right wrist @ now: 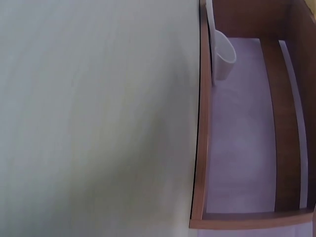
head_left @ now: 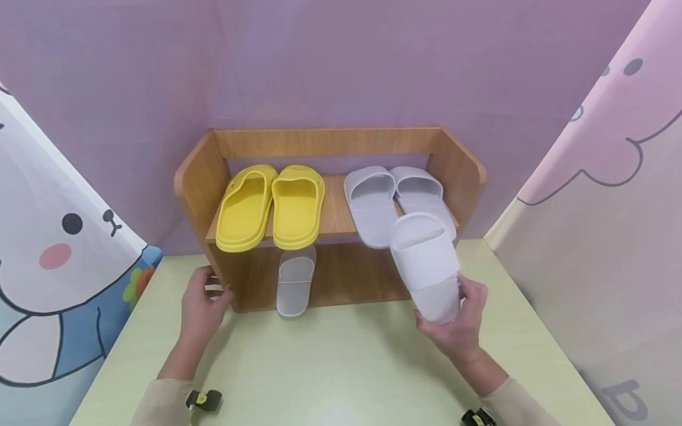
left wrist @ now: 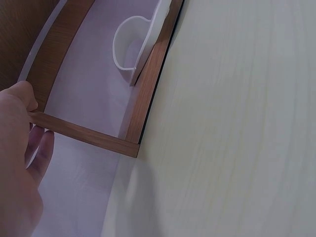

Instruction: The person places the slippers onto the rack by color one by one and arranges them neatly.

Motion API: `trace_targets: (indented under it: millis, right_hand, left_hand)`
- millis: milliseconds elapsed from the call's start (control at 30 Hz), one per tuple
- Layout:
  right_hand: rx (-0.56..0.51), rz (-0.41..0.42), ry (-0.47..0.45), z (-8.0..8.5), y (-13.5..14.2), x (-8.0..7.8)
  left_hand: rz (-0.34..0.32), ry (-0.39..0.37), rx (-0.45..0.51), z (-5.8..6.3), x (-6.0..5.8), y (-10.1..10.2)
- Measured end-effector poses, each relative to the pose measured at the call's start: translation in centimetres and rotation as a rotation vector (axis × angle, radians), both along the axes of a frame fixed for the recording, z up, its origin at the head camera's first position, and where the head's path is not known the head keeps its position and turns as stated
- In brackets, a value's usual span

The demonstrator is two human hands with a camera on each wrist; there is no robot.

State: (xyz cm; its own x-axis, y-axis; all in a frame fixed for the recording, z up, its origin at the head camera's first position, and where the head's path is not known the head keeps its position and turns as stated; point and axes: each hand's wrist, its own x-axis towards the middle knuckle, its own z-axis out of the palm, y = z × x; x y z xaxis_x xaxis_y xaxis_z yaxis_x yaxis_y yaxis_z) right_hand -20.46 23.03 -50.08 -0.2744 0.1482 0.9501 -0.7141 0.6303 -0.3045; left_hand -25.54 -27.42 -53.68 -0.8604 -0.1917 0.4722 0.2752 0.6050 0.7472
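A wooden shoe rack [head_left: 330, 142] with two levels stands on the table. My left hand [head_left: 203, 305] grips the edge of its left side panel, and the left wrist view shows the thumb [left wrist: 24, 94] on one side of that panel and fingers on the other. In my right hand [head_left: 460, 322] a white slipper [head_left: 428, 260] is held by its heel end, tilted in front of the rack's right side. A yellow pair, left slipper [head_left: 245, 210] and right slipper [head_left: 297, 207], rests on the upper level. One grey-white slipper [head_left: 295, 281] sits on the lower level, left of centre.
A pair of light grey slippers, left one [head_left: 371, 207] and right one [head_left: 421, 192], sits at the right of the upper level, partly behind the held slipper. The pale table [head_left: 330, 373] lies in front. A purple backdrop [head_left: 341, 65] hangs behind, with printed cloths on both sides.
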Motion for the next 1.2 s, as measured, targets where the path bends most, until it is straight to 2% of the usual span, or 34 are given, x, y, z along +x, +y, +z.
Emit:
trace_targets:
  millis: [167,467,633,867,1200]
  right_hand:
    - [0.056,0.021,-0.001,-1.4,0.1,-0.7]
    - [0.14,0.058,0.018,-2.4,-0.6,-1.1]
    - [0.196,0.101,0.018,-2.7,-0.9,-1.2]
    - [0.284,0.173,-0.051,-2.8,-1.4,-1.0]
    - [0.384,0.204,-0.098,-2.7,-1.8,-0.7]
  left_hand:
    - [-0.001,0.002,0.001,0.0,-0.1,0.0]
    - [-0.011,-0.015,0.0,0.0,-0.1,-0.2]
    - [-0.007,-0.015,-0.013,0.0,-0.1,-0.2]
    - [-0.007,-0.003,-0.01,-0.1,-0.1,-0.2]
    - [-0.008,0.002,-0.008,-0.1,-0.1,-0.1]
